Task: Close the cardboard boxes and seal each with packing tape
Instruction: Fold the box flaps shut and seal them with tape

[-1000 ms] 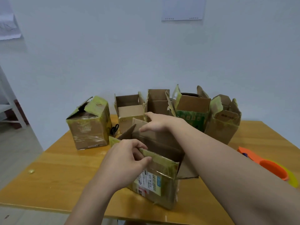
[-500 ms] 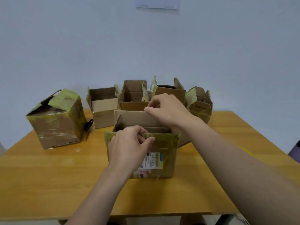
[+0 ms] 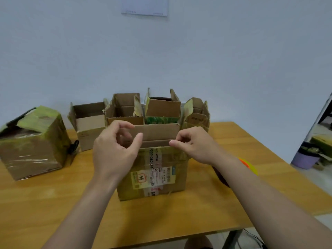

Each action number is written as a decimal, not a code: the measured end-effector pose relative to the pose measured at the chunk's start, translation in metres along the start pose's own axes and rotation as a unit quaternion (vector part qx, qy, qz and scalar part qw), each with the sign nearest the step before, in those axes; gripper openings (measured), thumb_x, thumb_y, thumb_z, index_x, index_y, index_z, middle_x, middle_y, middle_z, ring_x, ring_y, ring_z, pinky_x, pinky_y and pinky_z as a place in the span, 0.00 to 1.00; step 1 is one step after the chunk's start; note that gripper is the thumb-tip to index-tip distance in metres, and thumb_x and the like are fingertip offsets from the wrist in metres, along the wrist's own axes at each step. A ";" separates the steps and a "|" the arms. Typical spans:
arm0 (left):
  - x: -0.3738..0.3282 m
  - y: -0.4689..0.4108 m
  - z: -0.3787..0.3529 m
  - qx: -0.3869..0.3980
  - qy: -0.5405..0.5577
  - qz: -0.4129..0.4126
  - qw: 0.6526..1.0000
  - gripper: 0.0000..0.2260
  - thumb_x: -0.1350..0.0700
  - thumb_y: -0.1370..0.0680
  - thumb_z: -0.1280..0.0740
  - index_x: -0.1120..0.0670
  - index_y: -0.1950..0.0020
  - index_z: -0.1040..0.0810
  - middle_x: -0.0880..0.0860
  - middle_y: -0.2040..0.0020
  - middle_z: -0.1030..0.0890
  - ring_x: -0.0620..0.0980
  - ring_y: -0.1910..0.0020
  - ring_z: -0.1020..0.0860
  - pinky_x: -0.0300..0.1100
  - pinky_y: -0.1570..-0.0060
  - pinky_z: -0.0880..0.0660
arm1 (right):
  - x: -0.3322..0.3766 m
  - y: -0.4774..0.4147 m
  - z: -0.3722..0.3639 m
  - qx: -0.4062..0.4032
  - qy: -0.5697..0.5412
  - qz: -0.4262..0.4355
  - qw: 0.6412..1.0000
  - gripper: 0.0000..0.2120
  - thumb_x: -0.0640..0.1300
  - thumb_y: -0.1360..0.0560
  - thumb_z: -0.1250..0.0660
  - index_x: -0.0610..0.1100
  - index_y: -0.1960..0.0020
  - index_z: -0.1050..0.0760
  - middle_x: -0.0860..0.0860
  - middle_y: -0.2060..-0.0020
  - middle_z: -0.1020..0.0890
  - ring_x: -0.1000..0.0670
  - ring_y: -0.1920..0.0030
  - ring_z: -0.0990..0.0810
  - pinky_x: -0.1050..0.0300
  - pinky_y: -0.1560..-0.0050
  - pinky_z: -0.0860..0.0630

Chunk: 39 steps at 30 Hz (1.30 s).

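Observation:
A cardboard box [image 3: 154, 175] with a shipping label and yellowed tape stands in front of me on the wooden table [image 3: 53, 203]. Its rear flap stands upright. My left hand [image 3: 115, 150] hovers at the box's top left corner, thumb and fingers curved apart, with nothing seen between them. My right hand [image 3: 194, 146] is at the top right corner, fingers curled and pinched on the flap there. An orange tape dispenser [image 3: 245, 162] lies to the right, mostly hidden behind my right forearm.
A closed box wrapped in tape [image 3: 32, 144] sits at the left. Several open boxes line the back: a plain one [image 3: 88, 126], a taller one [image 3: 124, 112], a green-printed one [image 3: 162, 110], a crumpled one [image 3: 196, 115]. A purple pot [image 3: 305, 159] stands on the floor beyond the table's right edge.
My left hand let go of the front flap and spread apart at the left corner. My right hand moved from the rear flap to the right corner. The view tilted downward.

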State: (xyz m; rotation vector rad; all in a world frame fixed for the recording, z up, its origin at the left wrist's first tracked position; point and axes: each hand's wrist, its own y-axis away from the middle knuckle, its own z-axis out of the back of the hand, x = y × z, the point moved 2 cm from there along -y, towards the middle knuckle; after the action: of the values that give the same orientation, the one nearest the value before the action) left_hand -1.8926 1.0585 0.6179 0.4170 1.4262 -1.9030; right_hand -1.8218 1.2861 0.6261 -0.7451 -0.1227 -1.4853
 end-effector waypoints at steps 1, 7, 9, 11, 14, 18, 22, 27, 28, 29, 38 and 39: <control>0.010 -0.004 0.001 0.015 -0.027 0.013 0.999 0.08 0.44 0.23 0.26 0.45 0.49 0.18 0.44 0.56 0.20 0.45 0.55 0.22 0.43 0.59 0.23 | -0.001 -0.001 0.001 -0.002 0.002 -0.002 1.000 0.16 0.54 0.20 0.30 0.49 0.64 0.20 0.57 0.69 0.21 0.57 0.66 0.23 0.67 0.64 0.31; 0.036 0.002 -0.006 0.154 0.023 0.095 0.983 0.17 0.33 0.30 0.31 0.45 0.59 0.15 0.41 0.48 0.19 0.38 0.52 0.21 0.37 0.57 0.24 | -0.019 0.000 -0.007 -0.248 0.046 -0.052 0.966 0.06 0.47 0.24 0.30 0.50 0.59 0.23 0.53 0.52 0.23 0.51 0.47 0.26 0.55 0.48 0.27; 0.040 0.001 -0.005 0.170 0.013 0.093 0.981 0.19 0.31 0.32 0.29 0.46 0.61 0.15 0.40 0.48 0.18 0.39 0.51 0.20 0.40 0.55 0.21 | -0.024 0.002 -0.014 -0.222 -0.011 -0.147 0.964 0.04 0.47 0.23 0.30 0.49 0.51 0.24 0.51 0.48 0.25 0.50 0.46 0.26 0.61 0.52 0.29; 0.042 -0.003 -0.002 0.228 0.001 0.105 0.968 0.21 0.30 0.33 0.27 0.48 0.62 0.15 0.39 0.50 0.16 0.40 0.51 0.18 0.44 0.56 0.18 | -0.029 0.005 -0.021 -0.170 -0.092 -0.180 0.964 0.05 0.47 0.22 0.31 0.49 0.47 0.24 0.51 0.48 0.23 0.50 0.47 0.23 0.63 0.57 0.30; 0.039 -0.007 0.000 0.278 -0.005 0.109 0.954 0.17 0.37 0.30 0.24 0.51 0.62 0.18 0.43 0.61 0.14 0.41 0.59 0.16 0.41 0.63 0.17 | -0.025 0.007 -0.023 -0.171 -0.118 -0.153 0.966 0.09 0.44 0.23 0.30 0.50 0.45 0.25 0.52 0.47 0.22 0.53 0.46 0.23 0.63 0.56 0.29; 0.037 -0.008 -0.003 0.269 0.005 0.099 0.958 0.15 0.45 0.28 0.21 0.54 0.63 0.20 0.46 0.63 0.14 0.41 0.60 0.15 0.39 0.66 0.18 | -0.019 0.008 -0.025 -0.197 -0.099 -0.134 0.966 0.17 0.39 0.25 0.31 0.51 0.39 0.28 0.52 0.43 0.25 0.53 0.48 0.24 0.66 0.56 0.29; 0.032 -0.010 -0.001 0.297 0.043 0.098 0.949 0.20 0.48 0.27 0.21 0.62 0.61 0.24 0.50 0.63 0.14 0.43 0.59 0.14 0.40 0.65 0.17 | -0.016 0.010 -0.026 -0.178 -0.140 -0.120 0.967 0.16 0.35 0.25 0.33 0.51 0.41 0.28 0.53 0.45 0.22 0.53 0.50 0.21 0.59 0.55 0.24; 0.034 -0.012 -0.004 0.305 0.062 0.113 0.944 0.22 0.43 0.28 0.23 0.62 0.61 0.23 0.51 0.63 0.14 0.45 0.58 0.14 0.44 0.62 0.16 | -0.019 0.003 -0.027 -0.048 -0.159 -0.121 0.979 0.15 0.49 0.27 0.43 0.50 0.56 0.17 0.53 0.57 0.15 0.53 0.49 0.19 0.52 0.49 0.22; 0.037 -0.013 -0.006 0.294 0.058 0.112 0.947 0.21 0.39 0.28 0.25 0.59 0.61 0.21 0.50 0.62 0.15 0.45 0.57 0.15 0.44 0.60 0.16 | -0.020 0.002 -0.025 -0.043 -0.148 -0.122 0.981 0.17 0.52 0.26 0.44 0.50 0.58 0.16 0.54 0.59 0.15 0.54 0.51 0.19 0.53 0.51 0.23; 0.042 -0.015 -0.008 0.268 0.049 0.104 0.956 0.21 0.35 0.30 0.26 0.54 0.60 0.19 0.48 0.60 0.15 0.45 0.55 0.16 0.44 0.58 0.16 | -0.021 0.002 -0.024 -0.042 -0.142 -0.121 0.981 0.19 0.54 0.24 0.43 0.49 0.60 0.16 0.54 0.61 0.16 0.54 0.53 0.19 0.53 0.53 0.24; 0.088 -0.031 -0.032 0.238 0.036 0.143 0.960 0.47 0.37 0.30 0.23 0.37 0.18 0.46 0.45 0.22 0.34 0.50 0.25 0.32 0.52 0.28 0.30 | -0.034 0.000 -0.053 -0.189 -0.100 -0.113 0.970 0.07 0.47 0.20 0.30 0.52 0.44 0.25 0.57 0.62 0.16 0.61 0.58 0.19 0.67 0.64 0.25; 0.090 -0.029 -0.032 0.232 0.051 0.139 0.961 0.44 0.40 0.29 0.22 0.36 0.20 0.43 0.42 0.27 0.31 0.46 0.30 0.29 0.48 0.30 0.28 | -0.034 -0.001 -0.058 -0.204 -0.082 -0.096 0.971 0.10 0.44 0.21 0.29 0.52 0.42 0.27 0.58 0.58 0.18 0.61 0.56 0.19 0.68 0.61 0.24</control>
State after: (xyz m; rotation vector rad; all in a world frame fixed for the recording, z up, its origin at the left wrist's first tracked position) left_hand -1.9802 1.0607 0.5711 0.8996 0.9079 -1.9906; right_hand -1.8476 1.2849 0.5643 -1.2167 -0.0128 -1.6546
